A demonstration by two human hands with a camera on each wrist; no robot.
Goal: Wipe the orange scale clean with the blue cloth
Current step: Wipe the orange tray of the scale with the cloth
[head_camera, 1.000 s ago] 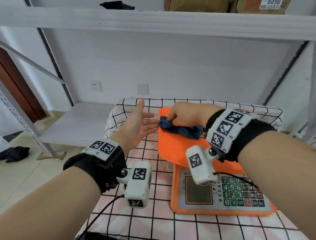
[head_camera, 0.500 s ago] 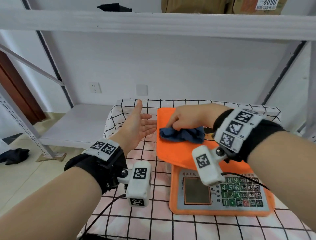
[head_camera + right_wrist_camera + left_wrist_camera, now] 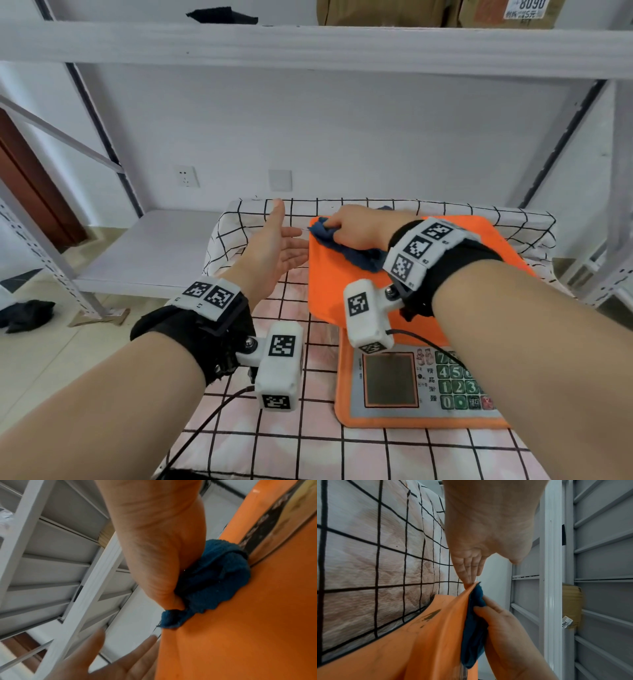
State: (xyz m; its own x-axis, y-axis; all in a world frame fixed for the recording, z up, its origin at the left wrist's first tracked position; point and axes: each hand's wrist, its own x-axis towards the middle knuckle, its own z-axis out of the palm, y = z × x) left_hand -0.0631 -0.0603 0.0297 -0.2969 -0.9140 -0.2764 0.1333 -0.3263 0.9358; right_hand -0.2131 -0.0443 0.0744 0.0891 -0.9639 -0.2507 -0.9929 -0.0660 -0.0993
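The orange scale [image 3: 334, 291] stands on the checked tablecloth, its weighing plate [image 3: 436, 635] [image 3: 248, 628] raised above a keypad panel [image 3: 455, 383]. My right hand [image 3: 356, 228] grips the bunched blue cloth [image 3: 346, 246] [image 3: 474, 626] [image 3: 211, 582] and presses it on the plate's far left corner. My left hand [image 3: 274, 250] [image 3: 471, 563] is held open, palm up, straight fingers at the plate's left edge; its fingertips [image 3: 468, 583] touch that corner. It holds nothing. Dark smudges [image 3: 429, 615] show on the plate's underside rim.
The checked tablecloth [image 3: 239, 438] covers the table. A grey metal shelf frame [image 3: 308, 44] spans overhead with cardboard boxes [image 3: 383, 12] on top. A low grey shelf board [image 3: 144, 253] lies to the left. The white wall with a socket [image 3: 186, 176] is behind.
My right hand slid the blue cloth back and left over the plate, from its middle-left to the far left corner. The left hand stayed open beside the plate's edge.
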